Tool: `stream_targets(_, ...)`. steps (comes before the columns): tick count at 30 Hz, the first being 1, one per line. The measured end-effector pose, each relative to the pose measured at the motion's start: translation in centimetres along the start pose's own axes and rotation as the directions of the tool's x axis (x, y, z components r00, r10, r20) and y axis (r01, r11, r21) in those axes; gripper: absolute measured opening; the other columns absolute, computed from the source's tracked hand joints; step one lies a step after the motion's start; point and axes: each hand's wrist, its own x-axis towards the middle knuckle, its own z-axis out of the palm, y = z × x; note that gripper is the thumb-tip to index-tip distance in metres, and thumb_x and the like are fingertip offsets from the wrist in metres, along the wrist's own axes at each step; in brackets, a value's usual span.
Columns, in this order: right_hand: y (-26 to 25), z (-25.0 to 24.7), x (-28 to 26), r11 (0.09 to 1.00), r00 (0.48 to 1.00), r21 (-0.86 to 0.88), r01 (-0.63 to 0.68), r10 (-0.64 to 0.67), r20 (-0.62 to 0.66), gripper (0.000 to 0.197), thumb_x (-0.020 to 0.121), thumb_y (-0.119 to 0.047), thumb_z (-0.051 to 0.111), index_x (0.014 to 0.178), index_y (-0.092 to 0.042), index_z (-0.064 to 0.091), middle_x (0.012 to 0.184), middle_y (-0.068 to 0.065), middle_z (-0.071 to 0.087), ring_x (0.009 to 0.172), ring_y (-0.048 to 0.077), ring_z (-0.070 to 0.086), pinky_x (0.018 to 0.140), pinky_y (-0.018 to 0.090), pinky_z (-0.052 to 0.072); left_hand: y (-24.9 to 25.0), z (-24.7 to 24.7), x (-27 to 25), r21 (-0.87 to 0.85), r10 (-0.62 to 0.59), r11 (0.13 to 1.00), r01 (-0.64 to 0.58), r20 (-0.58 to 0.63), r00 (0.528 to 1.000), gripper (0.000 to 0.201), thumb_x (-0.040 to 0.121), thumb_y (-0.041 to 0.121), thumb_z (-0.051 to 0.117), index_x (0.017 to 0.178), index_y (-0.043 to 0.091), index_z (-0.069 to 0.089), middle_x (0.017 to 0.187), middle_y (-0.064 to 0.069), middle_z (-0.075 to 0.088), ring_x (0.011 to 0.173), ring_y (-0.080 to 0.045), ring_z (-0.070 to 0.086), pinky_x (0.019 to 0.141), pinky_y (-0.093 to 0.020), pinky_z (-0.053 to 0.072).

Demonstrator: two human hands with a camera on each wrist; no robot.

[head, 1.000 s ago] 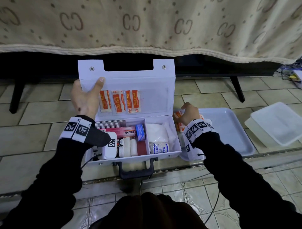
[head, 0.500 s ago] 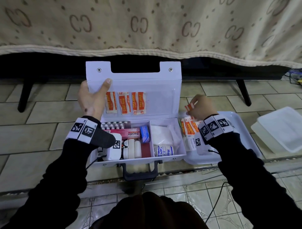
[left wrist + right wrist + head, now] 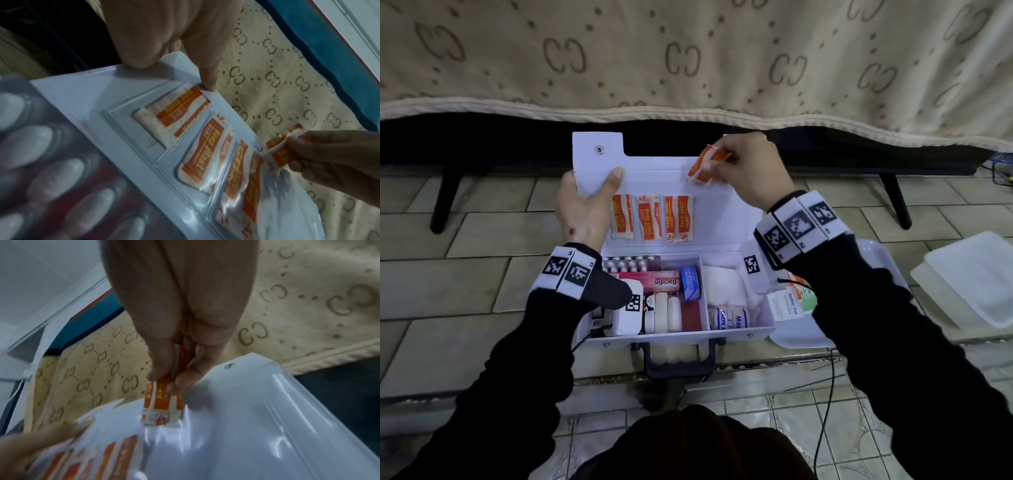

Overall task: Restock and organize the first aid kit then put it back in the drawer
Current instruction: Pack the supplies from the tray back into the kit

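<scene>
A white first aid kit [image 3: 726,334] lies open on the tiled floor, its lid [image 3: 654,181] raised toward the bed. My left hand [image 3: 585,205] grips the lid's left edge, thumb on the inside. Orange and white plaster packets [image 3: 650,221] [image 3: 202,155] sit in the lid's clear pocket. My right hand [image 3: 748,168] pinches more plaster packets [image 3: 705,164] [image 3: 162,402] over the pocket's top right part. The base holds a blister pack [image 3: 628,263], a Bacidin box [image 3: 654,281], a blue plaster roll [image 3: 690,282], white rolls [image 3: 664,311] and a crepe bandage [image 3: 729,317].
A white tray [image 3: 801,337] to the right of the kit holds an alcohol pad box [image 3: 786,305]. A translucent lidded container [image 3: 969,274] sits farther right. A patterned bedspread [image 3: 688,58] hangs behind, over dark space with bed legs [image 3: 897,202]. A cable [image 3: 825,404] runs by my right arm.
My right hand picked plaster packets from the tray and carried them up and left to the lid pocket. My left hand stayed on the lid.
</scene>
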Motion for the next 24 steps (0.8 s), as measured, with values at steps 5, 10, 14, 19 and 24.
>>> stream_targets(5, -0.5, 1.4, 0.7, 0.962, 0.989, -0.274, 0.024, 0.016, 0.144, 0.016, 0.085, -0.016, 0.064, 0.097, -0.006, 0.069, 0.088, 0.009, 0.065, 0.089, 0.022, 0.054, 0.071, 0.024, 0.046, -0.1, -0.1, 0.2, 0.022, 0.002, 1.000, -0.002, 0.003, 1.000, 0.039, 0.077, 0.033, 0.074, 0.107, 0.010, 0.061, 0.102, 0.003, 0.068, 0.088, -0.006, 0.065, 0.071, -0.017, 0.051)
stream_targets(10, -0.5, 2.5, 0.0, 0.953, 0.984, -0.301, 0.040, 0.015, 0.179, 0.017, 0.088, -0.016, 0.061, 0.101, -0.010, 0.070, 0.091, 0.007, 0.063, 0.090, 0.024, 0.061, 0.079, 0.028, 0.048, -0.1, -0.1, 0.2, 0.031, 0.006, 1.000, -0.007, 0.017, 1.000, 0.036, 0.078, 0.032, 0.073, 0.103, 0.011, 0.060, 0.096, 0.005, 0.067, 0.081, 0.000, 0.064, 0.059, -0.010, 0.049)
stream_targets(14, -0.1, 3.1, -0.4, 0.947, 0.981, -0.317, 0.041, 0.022, 0.193, 0.013, 0.089, -0.013, 0.053, 0.096, -0.015, 0.063, 0.099, 0.015, 0.065, 0.095, 0.032, 0.059, 0.088, 0.044, 0.048, 0.1, -0.2, 0.2, 0.041, -0.012, 0.999, 0.011, 0.016, 1.000, 0.036, 0.079, 0.032, 0.073, 0.104, 0.010, 0.060, 0.097, 0.005, 0.066, 0.082, -0.001, 0.064, 0.060, -0.010, 0.049)
stream_targets(19, 0.1, 3.1, -1.0, 0.965, 0.979, -0.261, 0.027, 0.027, 0.201, 0.020, 0.090, -0.006, 0.047, 0.100, -0.008, 0.064, 0.102, 0.014, 0.067, 0.103, 0.029, 0.057, 0.092, 0.044, 0.046, 1.7, -0.1, -0.5, 0.304, 0.015, 0.953, -0.005, -0.029, 0.999, 0.061, 0.080, 0.035, 0.071, 0.127, 0.008, 0.043, 0.126, -0.006, 0.050, 0.114, -0.019, 0.051, 0.090, -0.028, 0.043)
stream_targets(24, 0.2, 2.7, -1.3, 0.977, 0.978, -0.211, 0.035, 0.010, 0.207, 0.026, 0.089, 0.000, 0.043, 0.100, -0.008, 0.065, 0.099, 0.010, 0.070, 0.105, 0.026, 0.057, 0.091, 0.041, 0.048, 4.0, 0.1, -2.9, 0.531, 0.467, 0.642, -0.554, 0.302, 0.831, 0.034, 0.087, 0.031, 0.061, 0.119, 0.019, 0.058, 0.120, -0.006, 0.055, 0.114, -0.027, 0.046, 0.096, -0.038, 0.032)
